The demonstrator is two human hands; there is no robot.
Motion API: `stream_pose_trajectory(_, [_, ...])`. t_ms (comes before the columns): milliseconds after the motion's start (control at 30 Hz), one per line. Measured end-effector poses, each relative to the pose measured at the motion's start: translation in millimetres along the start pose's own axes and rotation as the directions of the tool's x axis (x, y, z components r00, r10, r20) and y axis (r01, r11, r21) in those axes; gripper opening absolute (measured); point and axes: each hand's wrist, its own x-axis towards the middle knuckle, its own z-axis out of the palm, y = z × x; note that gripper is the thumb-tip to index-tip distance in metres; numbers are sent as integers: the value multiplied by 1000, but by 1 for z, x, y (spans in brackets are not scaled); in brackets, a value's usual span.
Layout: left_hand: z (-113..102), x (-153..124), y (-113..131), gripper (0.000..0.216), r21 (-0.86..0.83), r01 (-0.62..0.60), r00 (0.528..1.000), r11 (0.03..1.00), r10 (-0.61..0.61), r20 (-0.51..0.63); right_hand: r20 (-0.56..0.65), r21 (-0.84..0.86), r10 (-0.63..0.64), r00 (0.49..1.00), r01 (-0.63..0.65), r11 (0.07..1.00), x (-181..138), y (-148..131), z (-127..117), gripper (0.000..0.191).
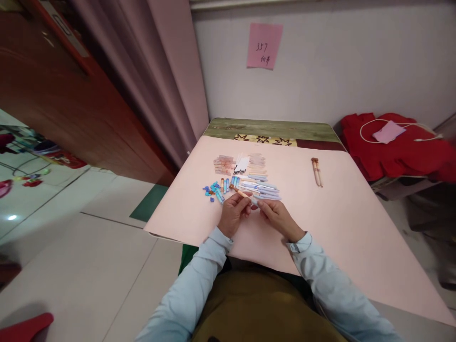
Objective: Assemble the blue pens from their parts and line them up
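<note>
Over the front of the pink-covered table (320,228), both of my hands hold a beige pen (239,191) with a brown top. My left hand (233,213) pinches the pen's body, its brown top pointing up and to the left. At the other end, the fingers of my right hand (276,213) are closed on the pen's pale tip end, which they partly cover. Just beyond my hands lie pale blue pen barrels (265,191), and blue and brown tubular pen parts (226,184). Small blue caps (213,187) are heaped to the left.
Farther back are clear reddish-brown sticks (223,165), a white piece with black-tipped refills (241,166) and beige barrels (257,165). Two brown-topped pens (316,172) lie to the right. A red cloth (399,147) with a white cable sits beyond the table's right edge.
</note>
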Motion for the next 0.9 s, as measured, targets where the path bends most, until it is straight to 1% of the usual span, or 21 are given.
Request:
stream_pose_trajectory(67, [0,0,1,32,2,11,1000,1000,-11,-2,48,54,25,999,-28,998,-1,-2,1,56])
stream_pose_trajectory(133, [-1,0,2,30,-9,4,1000,1000,-4,-24,84,150,73,994,-85,985,-2,-3,1,60])
stream_pose_trajectory(267, [-4,3,3,30,-61,-8,998,998,4,-66,40,376,210,977,-210,903,0,0,-2,68])
stream_pose_trajectory(333, [-5,3,2,31,-69,-2,998,998,-3,-68,35,441,256,966,-245,863,1,4,-4,67])
stream_pose_trajectory(400, [-5,4,2,32,-55,0,998,998,-3,-67,64,443,259,964,-260,858,1,5,-6,65])
stream_pose_trajectory(433, [-5,3,1,32,-42,0,998,999,-3,-66,98,421,244,965,-262,868,1,4,-6,64])
stream_pose_trajectory(533, [-4,2,1,34,15,14,999,1000,-13,-43,246,328,172,954,-249,911,-2,1,-7,58])
stream_pose_trajectory(600, [-4,1,1,34,43,26,999,999,-25,-24,311,297,150,938,-247,922,-4,0,-7,54])
stream_pose_trajectory(700, [-4,0,1,34,51,34,999,998,-34,-7,320,295,146,936,-245,923,-4,1,-8,53])
stream_pose_trajectory(833, [-6,-1,1,35,36,50,997,998,-52,49,321,281,131,938,-226,933,-2,3,-9,52])
stream_pose_trajectory(900, [-6,-1,1,33,28,45,998,999,-46,48,320,253,122,940,-208,945,-2,2,-8,52])
